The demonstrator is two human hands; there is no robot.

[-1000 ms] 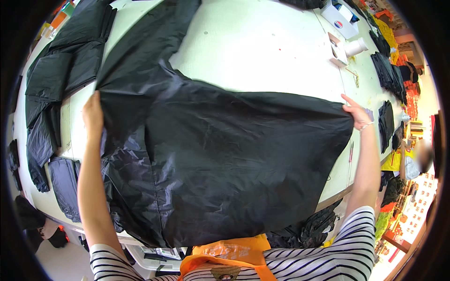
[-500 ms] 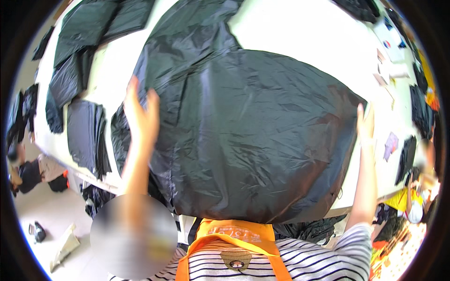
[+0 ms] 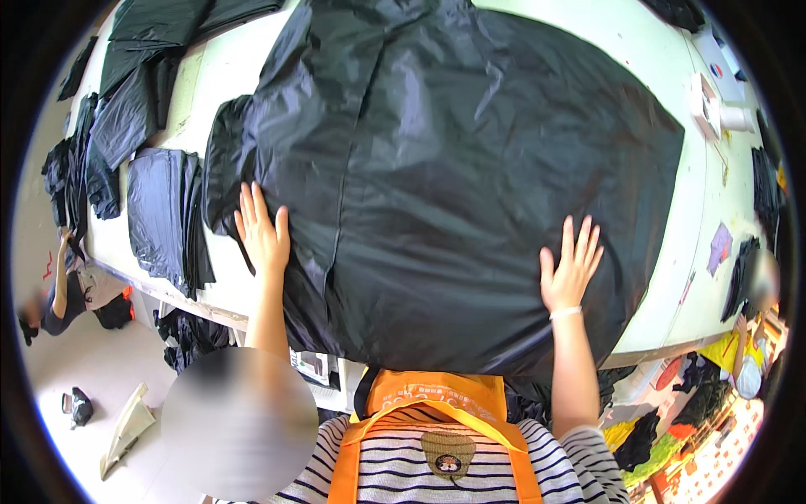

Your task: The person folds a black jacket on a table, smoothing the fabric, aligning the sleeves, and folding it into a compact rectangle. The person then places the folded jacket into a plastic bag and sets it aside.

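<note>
A large black garment [image 3: 437, 185] of thin, shiny fabric lies spread over the white table, its near edge hanging at my waist. A long seam runs down its left part, and a folded section [image 3: 225, 155] sticks out at the left edge. My left hand [image 3: 265, 237] rests flat along that left side, fingers spread. On the lower right part of the cloth lies my right hand [image 3: 571, 269], palm down with fingers stretched. Neither hand grips the fabric.
A stack of folded black pieces [image 3: 164, 218] sits left of the garment, with more black cloth [image 3: 155, 50] behind it. A small white box [image 3: 707, 107] and a purple scrap [image 3: 719, 249] lie on the table [image 3: 672, 277] at right. Another person [image 3: 67, 290] is at the far left.
The garment now reaches farther across the table and covers its far middle. My right hand moved from the garment's right edge inward onto the cloth; my left hand lies a little lower.
</note>
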